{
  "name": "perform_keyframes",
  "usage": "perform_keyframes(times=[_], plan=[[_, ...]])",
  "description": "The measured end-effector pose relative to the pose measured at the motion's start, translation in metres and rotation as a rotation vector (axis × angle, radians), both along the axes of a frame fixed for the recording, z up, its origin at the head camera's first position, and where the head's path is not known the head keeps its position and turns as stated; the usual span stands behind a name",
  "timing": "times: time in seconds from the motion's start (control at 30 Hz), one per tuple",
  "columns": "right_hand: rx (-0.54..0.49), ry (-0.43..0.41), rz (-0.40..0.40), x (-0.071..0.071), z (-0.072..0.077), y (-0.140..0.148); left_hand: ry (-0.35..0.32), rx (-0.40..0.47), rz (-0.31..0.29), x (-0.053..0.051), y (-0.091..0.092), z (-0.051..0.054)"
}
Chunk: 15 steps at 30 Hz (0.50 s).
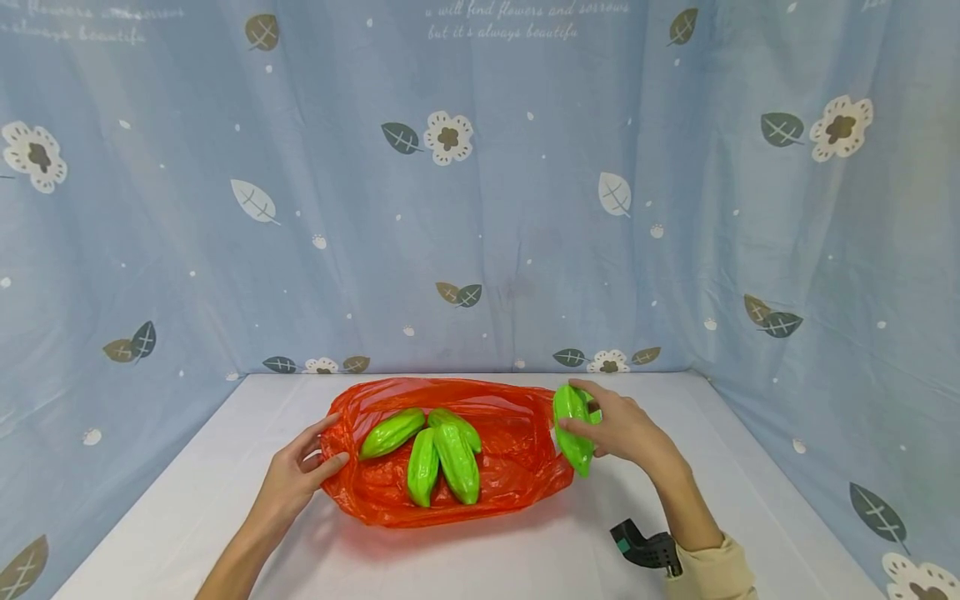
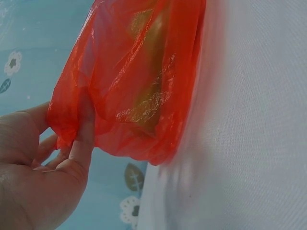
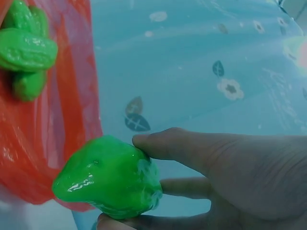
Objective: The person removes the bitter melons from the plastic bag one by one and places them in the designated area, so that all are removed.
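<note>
From where I stand, the person's left hand is at the far left, fingers and thumb partly spread, pinching the near end of a thin, translucent red plastic bag. The bag lies on the white table, its mouth gaping upward. It looks light, limp and slick, likely to crumple or tear if yanked; a gathered fold of rim seems the safest hold.

Inside, left of centre, lie four glossy, bright green, ridged star-fruit-like pieces, some leaning on one another. They look firm and probably light, their shine suggesting a slippery skin; I'd grip across the ridges at the middle.

By the bag's right edge, a fifth glossy green ridged fruit is in the right hand, thumb and fingers curled round it. Whether it touches the film I can't tell. A black wrist device sits below.

On the pale blue floral curtain, white script reads "flowers and sorrows", partly cut off; I see no brand.
</note>
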State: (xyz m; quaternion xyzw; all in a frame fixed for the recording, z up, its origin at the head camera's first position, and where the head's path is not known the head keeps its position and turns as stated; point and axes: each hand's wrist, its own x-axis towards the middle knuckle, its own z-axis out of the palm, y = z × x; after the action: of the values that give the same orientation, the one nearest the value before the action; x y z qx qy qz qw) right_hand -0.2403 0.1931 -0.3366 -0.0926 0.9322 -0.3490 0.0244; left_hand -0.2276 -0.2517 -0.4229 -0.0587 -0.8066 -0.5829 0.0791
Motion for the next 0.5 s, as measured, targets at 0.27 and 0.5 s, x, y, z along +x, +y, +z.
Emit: perform_keyframes(times=[0.27, 0.5], plan=[[-0.012, -0.012, -0.004, -0.012, -0.009, 0.017, -0.005, 0.007, -0.006, 0.001, 0.0, 0.001], [0.009, -0.009, -0.019, -0.021, -0.017, 0.029, -0.009, 0.011, -0.004, 0.002, 0.0, 0.002]])
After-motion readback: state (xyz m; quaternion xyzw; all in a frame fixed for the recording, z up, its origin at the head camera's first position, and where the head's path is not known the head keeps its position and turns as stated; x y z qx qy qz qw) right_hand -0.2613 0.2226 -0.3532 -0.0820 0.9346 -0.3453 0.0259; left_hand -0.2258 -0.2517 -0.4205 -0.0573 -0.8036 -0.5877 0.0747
